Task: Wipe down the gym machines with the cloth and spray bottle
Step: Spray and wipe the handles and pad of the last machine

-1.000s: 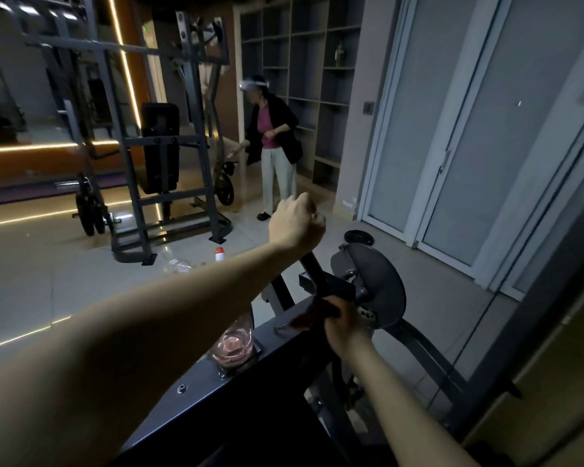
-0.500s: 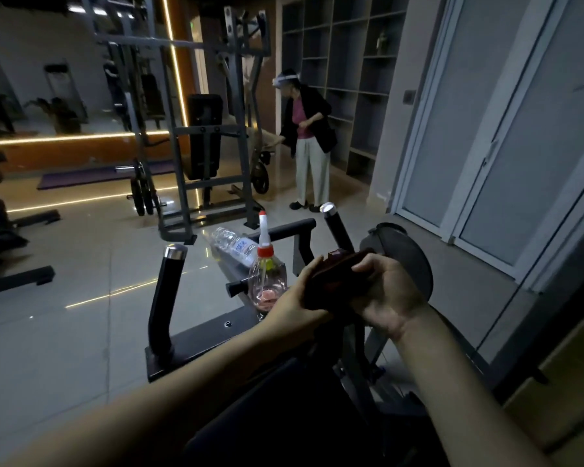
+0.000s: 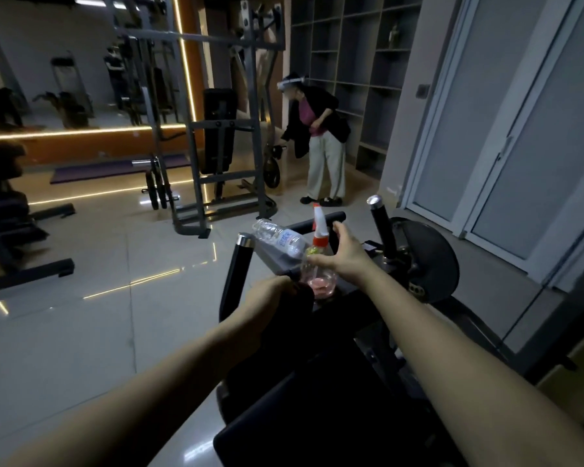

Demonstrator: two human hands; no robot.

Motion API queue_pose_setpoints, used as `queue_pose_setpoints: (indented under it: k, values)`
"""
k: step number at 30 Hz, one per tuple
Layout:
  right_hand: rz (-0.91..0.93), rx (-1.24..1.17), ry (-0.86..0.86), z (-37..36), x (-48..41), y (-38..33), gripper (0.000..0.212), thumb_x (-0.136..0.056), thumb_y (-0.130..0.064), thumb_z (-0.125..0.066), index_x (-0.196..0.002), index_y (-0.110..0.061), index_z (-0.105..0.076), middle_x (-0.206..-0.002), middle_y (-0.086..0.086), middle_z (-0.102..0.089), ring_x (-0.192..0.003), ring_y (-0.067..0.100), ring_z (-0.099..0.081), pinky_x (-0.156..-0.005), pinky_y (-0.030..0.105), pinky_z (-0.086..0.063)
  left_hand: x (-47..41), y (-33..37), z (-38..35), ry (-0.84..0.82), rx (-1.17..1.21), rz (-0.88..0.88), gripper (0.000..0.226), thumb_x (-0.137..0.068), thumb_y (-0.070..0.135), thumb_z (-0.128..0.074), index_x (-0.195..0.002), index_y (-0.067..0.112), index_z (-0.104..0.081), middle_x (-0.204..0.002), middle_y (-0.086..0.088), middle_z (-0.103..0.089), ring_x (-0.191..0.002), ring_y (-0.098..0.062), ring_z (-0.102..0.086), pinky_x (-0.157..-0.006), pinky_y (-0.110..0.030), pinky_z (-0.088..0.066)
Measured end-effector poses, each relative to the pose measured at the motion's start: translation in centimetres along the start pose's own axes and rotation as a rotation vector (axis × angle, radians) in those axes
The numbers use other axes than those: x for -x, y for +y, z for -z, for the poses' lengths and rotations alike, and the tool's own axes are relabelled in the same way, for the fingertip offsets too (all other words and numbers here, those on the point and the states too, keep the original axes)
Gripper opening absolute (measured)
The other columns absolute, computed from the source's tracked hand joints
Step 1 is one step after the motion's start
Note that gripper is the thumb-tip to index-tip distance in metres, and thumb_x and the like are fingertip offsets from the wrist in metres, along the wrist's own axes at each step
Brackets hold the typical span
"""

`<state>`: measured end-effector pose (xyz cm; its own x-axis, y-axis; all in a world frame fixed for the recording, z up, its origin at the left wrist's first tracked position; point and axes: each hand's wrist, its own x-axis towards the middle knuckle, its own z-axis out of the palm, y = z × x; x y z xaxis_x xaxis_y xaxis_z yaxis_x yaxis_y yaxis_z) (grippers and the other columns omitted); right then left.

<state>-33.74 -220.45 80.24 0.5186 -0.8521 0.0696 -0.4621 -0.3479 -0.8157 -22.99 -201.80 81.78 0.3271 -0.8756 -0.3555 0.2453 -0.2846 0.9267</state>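
Note:
A clear spray bottle [image 3: 318, 276] with pink liquid, an orange collar and a white nozzle stands on the black gym machine [image 3: 432, 261] in front of me. My right hand [image 3: 346, 254] spans its neck, thumb across the front and fingers fairly straight behind it. The bottle still stands on the machine. Just below and to the left, my left hand [image 3: 272, 293] grips a dark cloth [image 3: 300, 298] against the machine's frame. Two upright black handles rise on either side, the left handle [image 3: 240, 264] and the right handle [image 3: 381, 224].
A clear plastic water bottle [image 3: 280, 239] lies on the machine behind the spray bottle. Another person [image 3: 317, 136] bends at a grey rack machine [image 3: 216, 146] across the tiled floor. Weight plates [image 3: 155, 187] stand left of it. Glass doors [image 3: 506, 129] line the right.
My right hand has let go of the cloth and moved forward to the spray bottle. My left hand has kept the cloth and dropped lower left.

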Motion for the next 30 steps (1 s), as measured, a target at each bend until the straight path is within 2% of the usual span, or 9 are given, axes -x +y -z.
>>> queue_pose_setpoints:
  k: [2,4,7,13,18,21,25,27,30]
  values:
    - [-0.005,-0.092,0.097,-1.7,-0.8,0.2,0.100,-0.068,-0.040,-0.089,-0.148,-0.015,-0.035,-0.135,-0.001,-0.052,-0.124,0.020,-0.054,-0.102,0.034,-0.045,0.1,-0.5,2.1,0.026,-0.113,-0.023,0.024,-0.090,0.027,-0.068,-0.101,0.005,-0.072,-0.089,-0.015,-0.074,-0.077,-0.030,-0.070,-0.076,-0.040,-0.056]
    - [-0.021,-0.154,0.210,-3.3,-1.3,0.4,0.072,-0.075,-0.033,-0.086,-0.134,-0.016,-0.049,-0.120,-0.001,-0.060,-0.109,0.020,-0.061,-0.089,0.031,-0.048,0.1,-1.0,3.8,0.052,-0.245,-0.056,0.035,-0.084,0.042,-0.077,-0.100,0.012,-0.073,-0.093,-0.012,-0.077,-0.089,-0.030,-0.074,-0.087,-0.044,-0.058]
    - [-0.041,0.015,0.346,-4.5,-1.3,0.0,0.029,-0.082,-0.033,-0.076,-0.102,-0.024,-0.057,-0.105,0.004,-0.066,-0.099,0.027,-0.064,-0.076,0.030,-0.045,0.1,-1.9,5.1,0.048,-0.309,-0.065,0.034,-0.085,0.045,-0.077,-0.094,0.012,-0.074,-0.087,-0.010,-0.076,-0.084,-0.027,-0.075,-0.085,-0.045,-0.059]
    - [-0.153,0.102,0.363,-4.0,3.4,-2.1,0.067,-0.070,-0.051,-0.059,-0.123,-0.010,-0.052,-0.120,0.013,-0.061,-0.111,0.033,-0.058,-0.092,0.042,-0.049,0.6,-3.0,5.1,0.025,-0.357,-0.039,0.026,-0.085,0.027,-0.079,-0.093,0.002,-0.075,-0.066,-0.003,-0.068,-0.056,-0.010,-0.064,-0.053,-0.023,-0.050]
    - [-0.134,0.112,0.453,-2.9,10.5,-1.9,0.034,-0.092,-0.038,-0.058,-0.113,-0.012,-0.061,-0.113,0.006,-0.054,-0.104,0.025,-0.054,-0.087,0.032,-0.042,1.2,-4.8,3.6,-0.058,-0.315,0.031,0.011,-0.088,0.017,-0.075,-0.088,0.006,-0.073,-0.059,-0.001,-0.069,-0.049,-0.011,-0.064,-0.046,-0.019,-0.050]
    - [-0.126,0.093,0.387,-2.7,15.6,0.4,0.038,-0.093,-0.028,-0.056,-0.124,-0.008,-0.055,-0.091,-0.003,-0.048,-0.099,0.021,-0.052,-0.085,0.034,-0.043,1.3,-6.6,3.1,-0.114,-0.340,0.046,0.012,-0.085,0.016,-0.079,-0.080,0.008,-0.071,-0.058,0.000,-0.069,-0.048,-0.010,-0.065,-0.044,-0.018,-0.047]
    - [-0.203,0.180,0.162,-4.1,20.5,6.3,0.017,-0.088,-0.024,-0.053,-0.099,-0.012,-0.056,-0.071,0.008,-0.051,-0.074,0.032,-0.057,-0.071,0.045,-0.049,0.5,-10.2,3.3,-0.107,-0.476,0.085,0.012,-0.083,0.011,-0.077,-0.076,0.011,-0.067,-0.057,0.002,-0.065,-0.045,-0.006,-0.061,-0.044,-0.017,-0.046]
    - [-0.253,0.193,0.051,-5.6,21.9,9.4,0.026,-0.078,-0.034,-0.050,-0.084,-0.009,-0.052,-0.070,0.013,-0.053,-0.070,0.033,-0.058,-0.070,0.047,-0.051,0.0,-12.5,3.7,-0.063,-0.532,0.135,0.009,-0.082,0.012,-0.076,-0.078,0.009,-0.069,-0.063,-0.002,-0.066,-0.050,-0.010,-0.062,-0.049,-0.020,-0.049]
    - [-0.320,0.170,-0.109,-8.1,22.8,14.0,0.029,-0.070,-0.043,-0.048,-0.069,-0.013,-0.048,-0.061,0.000,-0.050,-0.058,0.021,-0.053,-0.057,0.036,-0.043,-0.6,-16.5,3.9,0.042,-0.554,0.222,0.014,-0.084,0.011,-0.073,-0.096,0.005,-0.068,-0.068,-0.006,-0.067,-0.052,-0.014,-0.063,-0.047,-0.021,-0.051]
